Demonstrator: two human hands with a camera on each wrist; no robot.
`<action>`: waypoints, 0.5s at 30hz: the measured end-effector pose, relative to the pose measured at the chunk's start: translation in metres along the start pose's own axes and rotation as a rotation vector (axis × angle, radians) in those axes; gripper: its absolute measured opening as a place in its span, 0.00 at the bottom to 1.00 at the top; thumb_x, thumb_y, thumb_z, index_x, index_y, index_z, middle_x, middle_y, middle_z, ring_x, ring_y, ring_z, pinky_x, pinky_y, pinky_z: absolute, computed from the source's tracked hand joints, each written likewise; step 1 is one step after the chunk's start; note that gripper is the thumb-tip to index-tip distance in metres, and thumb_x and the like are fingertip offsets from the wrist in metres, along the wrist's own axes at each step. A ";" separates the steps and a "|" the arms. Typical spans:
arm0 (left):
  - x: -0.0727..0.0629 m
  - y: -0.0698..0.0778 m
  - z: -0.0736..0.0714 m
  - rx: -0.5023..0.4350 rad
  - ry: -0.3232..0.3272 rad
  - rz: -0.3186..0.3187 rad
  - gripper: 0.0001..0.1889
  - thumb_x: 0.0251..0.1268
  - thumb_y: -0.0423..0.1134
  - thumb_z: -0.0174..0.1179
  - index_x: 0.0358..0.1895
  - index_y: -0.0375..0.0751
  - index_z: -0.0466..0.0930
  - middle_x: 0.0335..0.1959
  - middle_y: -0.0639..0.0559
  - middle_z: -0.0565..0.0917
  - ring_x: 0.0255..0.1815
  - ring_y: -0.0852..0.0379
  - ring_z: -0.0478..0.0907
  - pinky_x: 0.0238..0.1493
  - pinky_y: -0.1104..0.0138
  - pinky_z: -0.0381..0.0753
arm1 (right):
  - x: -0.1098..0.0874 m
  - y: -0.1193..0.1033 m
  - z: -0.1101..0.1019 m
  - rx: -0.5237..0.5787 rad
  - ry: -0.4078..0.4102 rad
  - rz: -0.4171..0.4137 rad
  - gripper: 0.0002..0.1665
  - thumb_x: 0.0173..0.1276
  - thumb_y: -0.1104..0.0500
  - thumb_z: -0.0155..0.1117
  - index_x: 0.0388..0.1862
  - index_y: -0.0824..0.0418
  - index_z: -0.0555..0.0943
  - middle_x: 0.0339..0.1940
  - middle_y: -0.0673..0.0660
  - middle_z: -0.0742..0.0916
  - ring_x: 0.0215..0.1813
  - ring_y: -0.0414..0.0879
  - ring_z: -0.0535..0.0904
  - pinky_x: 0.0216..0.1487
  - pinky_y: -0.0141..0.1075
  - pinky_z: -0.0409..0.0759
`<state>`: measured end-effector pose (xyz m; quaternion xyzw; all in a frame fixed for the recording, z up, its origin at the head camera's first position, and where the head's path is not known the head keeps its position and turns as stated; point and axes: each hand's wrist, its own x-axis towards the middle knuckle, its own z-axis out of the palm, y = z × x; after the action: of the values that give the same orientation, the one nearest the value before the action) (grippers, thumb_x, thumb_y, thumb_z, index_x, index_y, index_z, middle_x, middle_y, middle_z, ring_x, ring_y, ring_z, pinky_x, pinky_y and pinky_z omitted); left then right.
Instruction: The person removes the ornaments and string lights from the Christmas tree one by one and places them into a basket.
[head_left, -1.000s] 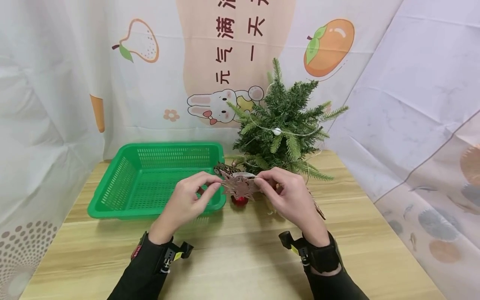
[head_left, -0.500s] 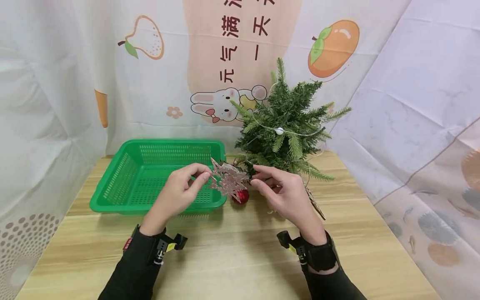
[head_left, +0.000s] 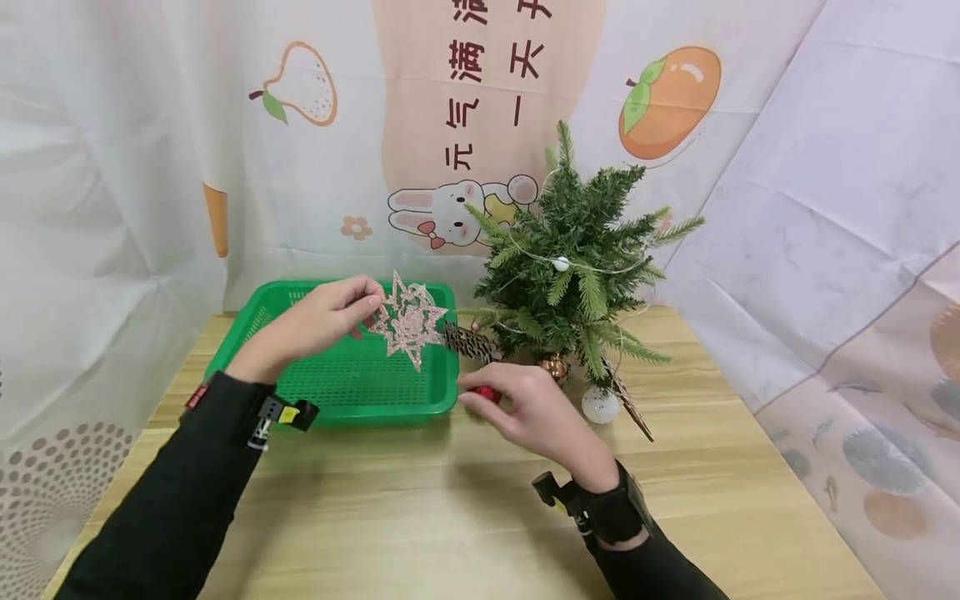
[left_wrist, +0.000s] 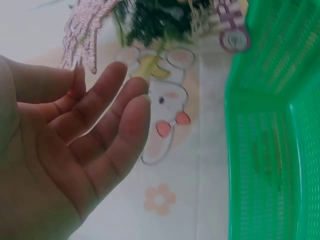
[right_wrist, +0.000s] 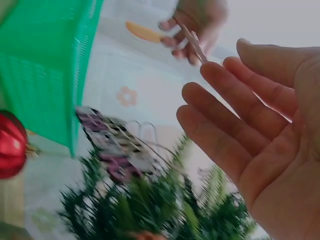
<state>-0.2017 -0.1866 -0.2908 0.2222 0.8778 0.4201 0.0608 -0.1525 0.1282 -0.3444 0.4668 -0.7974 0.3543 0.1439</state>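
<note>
Raised the pink star (head_left: pixel 410 325) leftward with the left fingers (head_left: pixel 358 289), across the green basket (head_left: pixel 360 414) in the head view, turning it face-on; took the right fingers (head_left: pixel 491 376) off it and down before the red ball (head_left: pixel 487 393), uncovering the white ball (head_left: pixel 601 406) and copper ball (head_left: pixel 556 368).

Star ornament (head_left: pixel 408 323), from where I stand, looks glittery and rough. Basket (head_left: pixel 390 412) is smooth green plastic, slightly glossy. Table top (head_left: pixel 420 508) shows wood grain, smooth with a soft sheen. Tree needles (head_left: pixel 581 225) look plastic, matt, bristly. Red ball (right_wrist: pixel 9 145) glossy; copper ball (head_left: pixel 555 367) shiny, metallic-looking. Backdrop (head_left: pixel 337 187): creased printed cloth, matt.
</note>
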 end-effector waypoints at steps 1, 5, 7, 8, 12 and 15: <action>0.003 -0.001 -0.003 0.001 -0.022 -0.016 0.14 0.86 0.45 0.42 0.52 0.38 0.72 0.42 0.42 0.75 0.46 0.46 0.76 0.48 0.56 0.81 | 0.000 0.001 0.005 -0.004 -0.014 -0.014 0.11 0.71 0.61 0.69 0.51 0.59 0.86 0.41 0.49 0.89 0.35 0.33 0.80 0.35 0.25 0.79; 0.019 -0.010 -0.013 0.018 -0.088 -0.086 0.15 0.86 0.46 0.40 0.54 0.36 0.69 0.43 0.40 0.73 0.48 0.46 0.76 0.51 0.53 0.80 | 0.007 0.000 0.026 -0.073 -0.084 -0.027 0.13 0.72 0.60 0.68 0.53 0.60 0.86 0.47 0.53 0.89 0.43 0.39 0.84 0.46 0.27 0.81; 0.027 -0.017 -0.015 0.034 -0.113 -0.120 0.16 0.86 0.45 0.39 0.54 0.36 0.68 0.43 0.40 0.73 0.49 0.45 0.76 0.53 0.50 0.79 | 0.013 -0.002 0.037 -0.127 -0.132 -0.013 0.14 0.73 0.58 0.67 0.55 0.60 0.86 0.50 0.54 0.89 0.51 0.43 0.85 0.54 0.32 0.80; 0.030 -0.021 -0.016 0.041 -0.124 -0.142 0.16 0.86 0.45 0.39 0.54 0.35 0.68 0.44 0.39 0.73 0.50 0.43 0.76 0.55 0.49 0.78 | 0.016 -0.004 0.042 -0.153 -0.159 0.000 0.15 0.74 0.58 0.66 0.57 0.60 0.85 0.53 0.55 0.88 0.55 0.45 0.84 0.58 0.34 0.79; 0.043 -0.043 -0.017 0.055 -0.174 -0.225 0.15 0.87 0.44 0.38 0.55 0.35 0.68 0.47 0.37 0.74 0.53 0.39 0.76 0.60 0.47 0.75 | 0.022 -0.006 0.060 -0.241 -0.267 0.048 0.19 0.74 0.57 0.66 0.62 0.59 0.83 0.55 0.55 0.87 0.57 0.46 0.83 0.59 0.34 0.78; 0.050 -0.059 -0.015 0.062 -0.199 -0.266 0.15 0.87 0.41 0.35 0.55 0.34 0.67 0.48 0.36 0.74 0.55 0.37 0.76 0.61 0.47 0.74 | 0.021 -0.003 0.070 -0.303 -0.326 0.075 0.20 0.74 0.58 0.66 0.63 0.59 0.82 0.55 0.54 0.87 0.57 0.45 0.83 0.59 0.33 0.78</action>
<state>-0.2705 -0.2077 -0.3218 0.1463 0.9016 0.3570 0.1956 -0.1543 0.0648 -0.3809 0.4608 -0.8711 0.1555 0.0683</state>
